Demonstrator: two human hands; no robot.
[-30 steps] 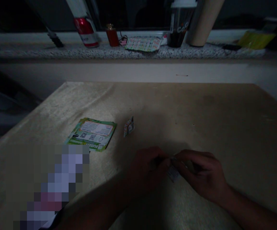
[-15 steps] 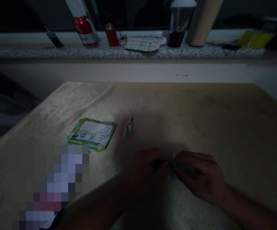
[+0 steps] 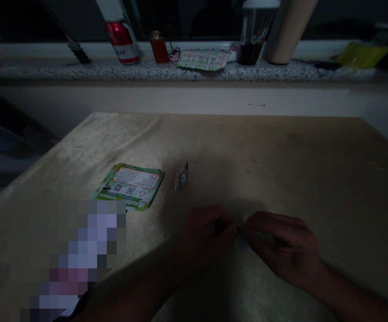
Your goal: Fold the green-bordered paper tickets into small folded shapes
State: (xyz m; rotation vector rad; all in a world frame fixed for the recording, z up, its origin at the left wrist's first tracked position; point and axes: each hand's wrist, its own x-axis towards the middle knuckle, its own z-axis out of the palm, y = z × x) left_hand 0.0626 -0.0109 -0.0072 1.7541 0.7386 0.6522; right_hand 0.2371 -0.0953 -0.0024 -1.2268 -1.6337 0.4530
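The scene is dim. My left hand (image 3: 204,236) and my right hand (image 3: 286,249) meet low over a beige table (image 3: 281,156), fingers pinched together on a small pale piece of paper (image 3: 242,239) between them. Most of that piece is hidden by my fingers. A small folded paper piece (image 3: 181,176) stands on the table just beyond my left hand. Further left lies a green printed card (image 3: 129,186), flat on the table.
A stone ledge (image 3: 80,71) runs behind the table with a red can (image 3: 123,41), a small red bottle (image 3: 159,48), a colourful sheet (image 3: 203,59), a dark cup (image 3: 253,36), a cardboard tube (image 3: 288,31) and a yellow item (image 3: 361,54). A blurred patch covers the lower left.
My hands have stayed together on the paper piece, fingers shifting slightly; less of the pale piece shows below them now. The view has drifted a little.
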